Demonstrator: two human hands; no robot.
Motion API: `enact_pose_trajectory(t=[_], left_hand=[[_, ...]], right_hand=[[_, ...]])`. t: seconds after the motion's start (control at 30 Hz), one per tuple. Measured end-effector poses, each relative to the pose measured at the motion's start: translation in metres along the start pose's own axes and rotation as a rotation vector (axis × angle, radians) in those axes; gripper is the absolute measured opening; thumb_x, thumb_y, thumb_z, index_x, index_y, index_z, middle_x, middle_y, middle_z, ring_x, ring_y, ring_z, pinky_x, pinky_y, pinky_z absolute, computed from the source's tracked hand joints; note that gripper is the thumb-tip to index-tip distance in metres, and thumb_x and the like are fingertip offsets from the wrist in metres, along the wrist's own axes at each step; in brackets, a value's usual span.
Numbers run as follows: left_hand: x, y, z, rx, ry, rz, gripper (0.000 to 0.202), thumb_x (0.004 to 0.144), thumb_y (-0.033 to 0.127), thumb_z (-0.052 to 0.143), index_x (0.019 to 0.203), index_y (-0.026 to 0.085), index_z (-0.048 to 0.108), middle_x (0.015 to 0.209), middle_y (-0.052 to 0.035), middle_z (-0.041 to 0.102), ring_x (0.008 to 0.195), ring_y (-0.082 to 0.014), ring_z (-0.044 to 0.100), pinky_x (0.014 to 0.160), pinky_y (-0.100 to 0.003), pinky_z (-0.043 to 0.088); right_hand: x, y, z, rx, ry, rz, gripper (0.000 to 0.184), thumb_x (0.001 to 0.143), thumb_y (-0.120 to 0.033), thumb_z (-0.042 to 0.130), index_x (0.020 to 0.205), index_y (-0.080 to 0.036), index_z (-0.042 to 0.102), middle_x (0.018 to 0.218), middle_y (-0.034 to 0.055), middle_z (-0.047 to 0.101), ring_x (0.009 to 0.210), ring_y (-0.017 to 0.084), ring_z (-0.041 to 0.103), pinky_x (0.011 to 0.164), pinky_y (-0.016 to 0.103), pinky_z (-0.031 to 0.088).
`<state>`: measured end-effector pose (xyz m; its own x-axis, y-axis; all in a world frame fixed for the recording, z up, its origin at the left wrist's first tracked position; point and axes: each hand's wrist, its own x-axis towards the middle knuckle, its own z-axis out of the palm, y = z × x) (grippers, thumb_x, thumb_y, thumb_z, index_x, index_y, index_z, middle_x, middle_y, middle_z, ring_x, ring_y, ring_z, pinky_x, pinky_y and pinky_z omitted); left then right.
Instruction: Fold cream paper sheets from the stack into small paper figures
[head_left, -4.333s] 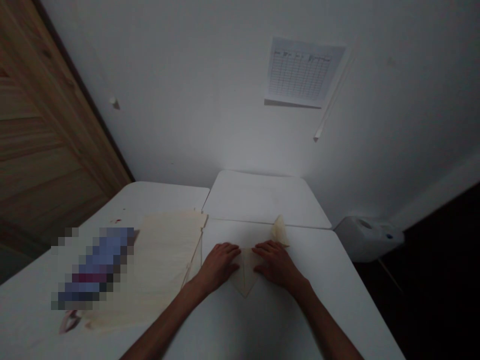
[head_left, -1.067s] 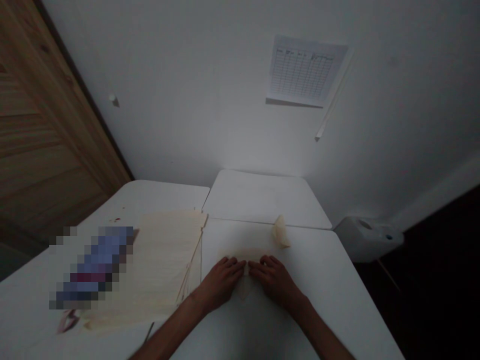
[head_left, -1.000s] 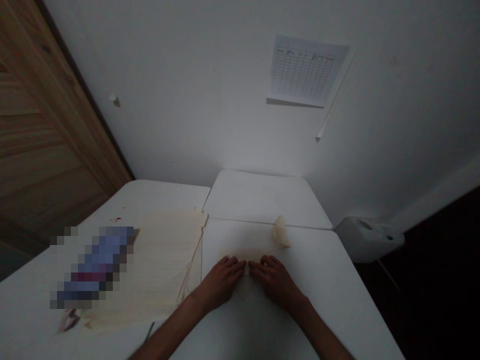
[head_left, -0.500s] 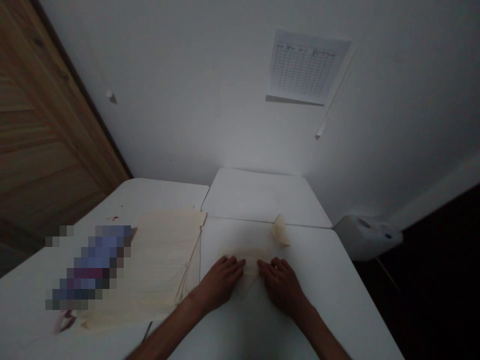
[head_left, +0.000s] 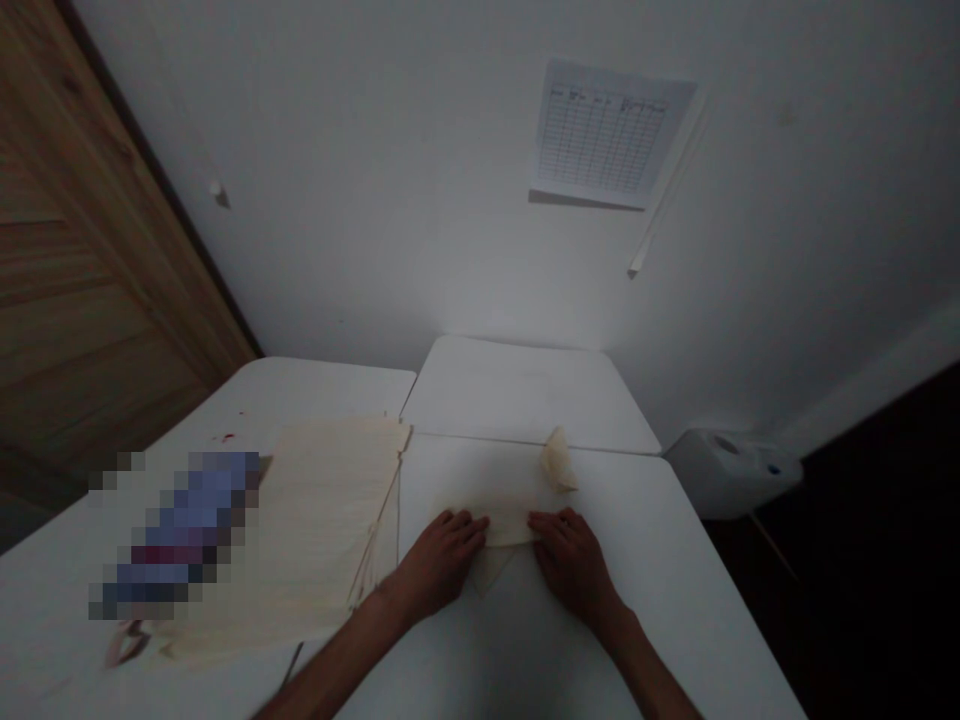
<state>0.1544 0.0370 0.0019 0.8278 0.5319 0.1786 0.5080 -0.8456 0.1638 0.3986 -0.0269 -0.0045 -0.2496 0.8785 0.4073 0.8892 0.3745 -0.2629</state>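
Observation:
A folded sheet of thin cream material (head_left: 499, 510) lies flat on the white table (head_left: 525, 400), with its pointed lower tip (head_left: 489, 570) showing between my hands. My left hand (head_left: 439, 560) rests palm down on the sheet's lower left edge, fingers spread a little. My right hand (head_left: 570, 565) lies flat on the lower right edge. Neither hand grips it. Past my right fingers, a crumpled upturned corner of the sheet (head_left: 559, 460) stands up. The part under my palms is hidden.
To the left lies a wide stack of cream sheets (head_left: 322, 530) with uneven edges. Beyond it sits a pixelated blue and red object (head_left: 176, 535), and a small reddish scrap (head_left: 127, 645) lies near the table's front. A white plastic appliance (head_left: 731, 475) stands beyond the right edge.
My hands have slid apart along the sheet's lower edge, the right one moving most. The folded edge now lies lower and straighter, with the pointed tip showing between my hands.

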Motion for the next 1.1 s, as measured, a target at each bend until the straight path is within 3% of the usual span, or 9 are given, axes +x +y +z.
enact_pose_trajectory(t=[0.2, 0.3, 0.67, 1.1], left_hand=[[0.017, 0.005, -0.007, -0.058, 0.010, -0.093, 0.015, 0.089, 0.014, 0.049, 0.097, 0.018, 0.060, 0.097, -0.0069, 0.067, 0.093, -0.0228, 0.057, 0.085, -0.036, 0.044], [0.026, 0.004, -0.012, -0.074, 0.013, -0.147, 0.013, 0.090, 0.015, 0.048, 0.088, 0.020, 0.060, 0.087, -0.0046, 0.066, 0.086, -0.0203, 0.059, 0.078, -0.031, 0.045], [0.039, -0.005, -0.012, -0.107, 0.006, -0.210, 0.012, 0.088, 0.019, 0.051, 0.093, 0.022, 0.061, 0.089, -0.0025, 0.067, 0.086, -0.0184, 0.062, 0.074, -0.027, 0.045], [0.042, -0.004, -0.016, -0.056, -0.020, -0.177, 0.011, 0.085, 0.016, 0.054, 0.092, 0.022, 0.061, 0.089, -0.0020, 0.066, 0.086, -0.0188, 0.062, 0.072, -0.027, 0.045]], right_hand=[[0.021, 0.007, -0.007, 0.105, -0.022, 0.067, 0.020, 0.084, -0.011, 0.054, 0.099, -0.020, 0.064, 0.094, 0.0042, 0.070, 0.091, 0.020, 0.061, 0.091, 0.036, 0.043], [0.030, 0.007, -0.011, 0.146, -0.033, 0.106, 0.015, 0.088, -0.015, 0.053, 0.095, -0.021, 0.065, 0.092, 0.0034, 0.071, 0.092, 0.019, 0.063, 0.095, 0.036, 0.041], [0.035, 0.008, -0.012, 0.101, -0.112, 0.153, 0.012, 0.084, -0.018, 0.060, 0.094, -0.019, 0.067, 0.093, 0.0025, 0.070, 0.093, 0.016, 0.063, 0.097, 0.030, 0.039], [0.052, 0.006, -0.018, -0.083, -0.262, 0.095, 0.010, 0.085, -0.022, 0.060, 0.085, -0.021, 0.069, 0.082, 0.0027, 0.068, 0.085, 0.017, 0.062, 0.076, 0.026, 0.043]])
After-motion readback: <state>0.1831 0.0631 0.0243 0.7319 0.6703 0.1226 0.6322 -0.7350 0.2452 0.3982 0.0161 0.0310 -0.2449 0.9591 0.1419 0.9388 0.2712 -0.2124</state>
